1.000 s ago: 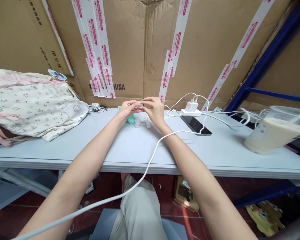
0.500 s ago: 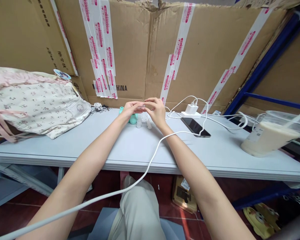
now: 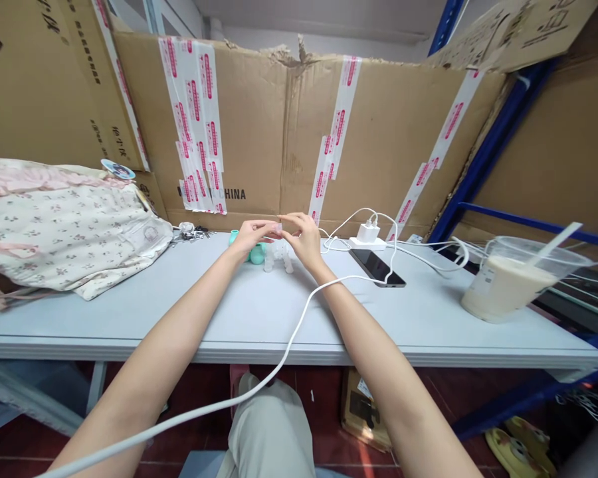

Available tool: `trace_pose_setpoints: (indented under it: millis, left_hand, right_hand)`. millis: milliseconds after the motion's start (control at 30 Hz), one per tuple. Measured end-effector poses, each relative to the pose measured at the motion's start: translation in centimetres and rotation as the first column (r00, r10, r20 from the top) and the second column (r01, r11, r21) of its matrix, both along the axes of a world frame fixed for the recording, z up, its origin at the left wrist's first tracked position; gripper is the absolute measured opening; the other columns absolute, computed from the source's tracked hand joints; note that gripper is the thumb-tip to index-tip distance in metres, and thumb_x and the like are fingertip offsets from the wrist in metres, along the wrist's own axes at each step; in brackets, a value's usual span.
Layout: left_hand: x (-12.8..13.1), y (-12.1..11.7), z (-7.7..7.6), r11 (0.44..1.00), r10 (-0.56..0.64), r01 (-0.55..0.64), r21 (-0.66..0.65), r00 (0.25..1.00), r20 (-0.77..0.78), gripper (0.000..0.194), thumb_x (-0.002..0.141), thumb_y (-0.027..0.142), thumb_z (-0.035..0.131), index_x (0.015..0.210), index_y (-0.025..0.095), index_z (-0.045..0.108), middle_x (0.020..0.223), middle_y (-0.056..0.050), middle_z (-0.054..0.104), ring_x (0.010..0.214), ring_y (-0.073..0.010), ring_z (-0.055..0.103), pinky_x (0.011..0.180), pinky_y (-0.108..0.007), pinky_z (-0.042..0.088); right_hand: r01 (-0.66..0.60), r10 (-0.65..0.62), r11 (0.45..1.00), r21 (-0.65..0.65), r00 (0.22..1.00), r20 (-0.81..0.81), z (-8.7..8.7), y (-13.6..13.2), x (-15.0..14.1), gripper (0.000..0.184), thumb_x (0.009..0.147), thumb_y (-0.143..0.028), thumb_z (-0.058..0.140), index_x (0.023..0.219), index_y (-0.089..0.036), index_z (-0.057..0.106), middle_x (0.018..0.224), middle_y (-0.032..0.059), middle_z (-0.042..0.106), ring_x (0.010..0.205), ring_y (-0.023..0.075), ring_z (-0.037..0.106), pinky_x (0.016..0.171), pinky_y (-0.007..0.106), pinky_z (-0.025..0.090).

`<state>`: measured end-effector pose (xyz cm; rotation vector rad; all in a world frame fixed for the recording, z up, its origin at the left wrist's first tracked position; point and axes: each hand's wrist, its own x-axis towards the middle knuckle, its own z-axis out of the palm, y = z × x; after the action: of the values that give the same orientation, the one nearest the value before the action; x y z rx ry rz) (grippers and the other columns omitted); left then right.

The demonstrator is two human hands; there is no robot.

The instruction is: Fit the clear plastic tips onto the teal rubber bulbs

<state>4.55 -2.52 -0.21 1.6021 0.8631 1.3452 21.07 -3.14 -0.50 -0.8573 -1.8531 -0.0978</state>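
Observation:
Over the far middle of the table, my left hand (image 3: 252, 239) and my right hand (image 3: 305, 240) meet at the fingertips. Both are closed in a pinch on a small translucent piece (image 3: 278, 228), mostly hidden by the fingers, its kind too small to tell. Beneath the hands, several small whitish translucent pieces (image 3: 268, 260) stand on the table (image 3: 274, 312). A rounded teal piece (image 3: 258, 254) sits below my left fingers, and another teal piece (image 3: 234, 236) lies just left of that hand.
A white cable (image 3: 299, 332) runs across my right forearm. To the right lie a phone (image 3: 377, 267), a white charger (image 3: 367, 232) and a plastic cup (image 3: 508, 289) with a straw. A floral bag (image 3: 80, 232) is at left. Taped cardboard (image 3: 259, 133) stands behind.
The camera view has tilted up, so the whole scene sits lower in the picture. My hands stay together at the small piece, with fingers shifted only slightly.

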Motion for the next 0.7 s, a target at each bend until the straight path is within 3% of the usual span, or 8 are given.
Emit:
trace_pose_setpoints:
  millis: [167, 267, 500, 600, 700]
  left_hand:
    - [0.0, 0.3, -0.1, 0.997, -0.061, 0.062, -0.04, 0.998, 0.032, 0.046, 0.066, 0.051, 0.071, 0.095, 0.015, 0.068, 0.091, -0.011, 0.072, 0.089, -0.0243, 0.068, 0.072, -0.031, 0.052]
    - [-0.2, 0.6, 0.1, 0.995, -0.062, 0.07, -0.075, 0.992, 0.11, 0.053, 0.072, 0.058, 0.06, 0.106, 0.017, 0.065, 0.099, -0.011, 0.071, 0.09, -0.0234, 0.068, 0.068, -0.03, 0.053]
    - [-2.1, 0.9, 1.1, 0.993, 0.117, -0.111, -0.038, 0.956, 0.268, 0.052, 0.082, 0.058, 0.043, 0.104, 0.016, 0.063, 0.103, -0.011, 0.07, 0.08, -0.0169, 0.066, 0.06, -0.025, 0.05]
    - [-2.6, 1.0, 1.2, 0.989, 0.145, -0.142, -0.028, 0.955, 0.258, 0.049, 0.081, 0.057, 0.044, 0.099, 0.015, 0.065, 0.099, -0.01, 0.07, 0.077, -0.0159, 0.065, 0.058, -0.023, 0.049]
    - [-2.8, 1.1, 1.1, 0.985, 0.171, -0.172, -0.018, 0.955, 0.244, 0.047, 0.08, 0.054, 0.048, 0.096, 0.014, 0.065, 0.095, -0.01, 0.071, 0.074, -0.0152, 0.065, 0.058, -0.023, 0.05]
  right_hand:
    - [-0.095, 0.09, 0.995, -0.044, 0.992, -0.087, 0.4, 0.0, 0.1, 0.021, 0.082, -0.037, 0.061, 0.095, -0.023, 0.071, 0.105, 0.0046, 0.065, 0.102, 0.0188, 0.055, 0.068, 0.025, 0.049]
    - [-0.151, 0.133, 0.985, -0.078, 0.972, -0.196, 0.8, 0.1, 0.5, 0.023, 0.081, -0.037, 0.061, 0.097, -0.023, 0.071, 0.103, 0.0042, 0.067, 0.099, 0.0179, 0.058, 0.069, 0.026, 0.048]
    - [-0.268, 0.159, 0.953, -0.145, 0.844, -0.513, 1.6, 1.4, 2.1, 0.032, 0.075, -0.04, 0.065, 0.1, -0.021, 0.07, 0.102, 0.0051, 0.07, 0.093, 0.018, 0.062, 0.08, 0.03, 0.048]
    - [-0.311, 0.152, 0.929, -0.201, 0.816, -0.558, 1.8, 1.9, 2.7, 0.036, 0.073, -0.042, 0.066, 0.102, -0.021, 0.07, 0.101, 0.0054, 0.07, 0.087, 0.017, 0.061, 0.075, 0.029, 0.049]
    - [-0.31, 0.157, 0.924, -0.226, 0.843, -0.515, 1.8, 2.1, 3.3, 0.038, 0.074, -0.041, 0.065, 0.106, -0.021, 0.069, 0.104, 0.0052, 0.069, 0.083, 0.0157, 0.061, 0.073, 0.029, 0.049]
